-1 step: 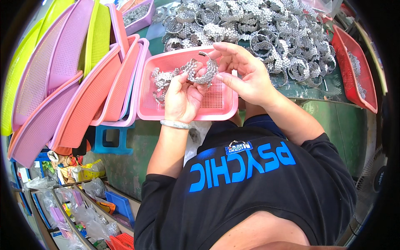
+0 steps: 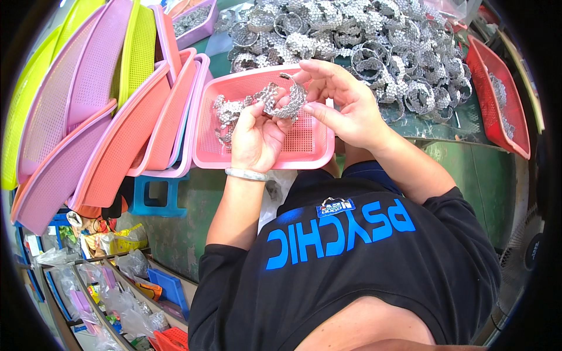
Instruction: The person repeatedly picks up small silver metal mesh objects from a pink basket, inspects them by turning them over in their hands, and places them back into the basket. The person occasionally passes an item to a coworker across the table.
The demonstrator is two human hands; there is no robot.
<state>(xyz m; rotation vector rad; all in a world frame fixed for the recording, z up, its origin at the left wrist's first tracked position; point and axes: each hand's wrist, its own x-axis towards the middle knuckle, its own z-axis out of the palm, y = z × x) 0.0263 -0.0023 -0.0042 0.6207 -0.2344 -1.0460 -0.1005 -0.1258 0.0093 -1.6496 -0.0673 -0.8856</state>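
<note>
My left hand (image 2: 257,140), palm up, grips a curved silver-grey metal band (image 2: 294,105) with a scaly surface, like a cuff bracelet. My right hand (image 2: 345,108) is at the band's right side, thumb and fingertips bent round it and touching its edge. Both hands are over a pink perforated plastic basket (image 2: 205,149). More scaly metal bands (image 2: 228,111) lie in its left part, partly hidden by my left fingers. Whether my left fingers also hold a second band is hard to make out.
A large heap of similar bands (image 2: 363,35) covers the green table (image 2: 468,126) beyond. Nested coloured baskets (image 2: 123,134) crowd the left, above a blue stool (image 2: 158,196). At the right edge are a red basket (image 2: 489,96) and a fan (image 2: 530,251).
</note>
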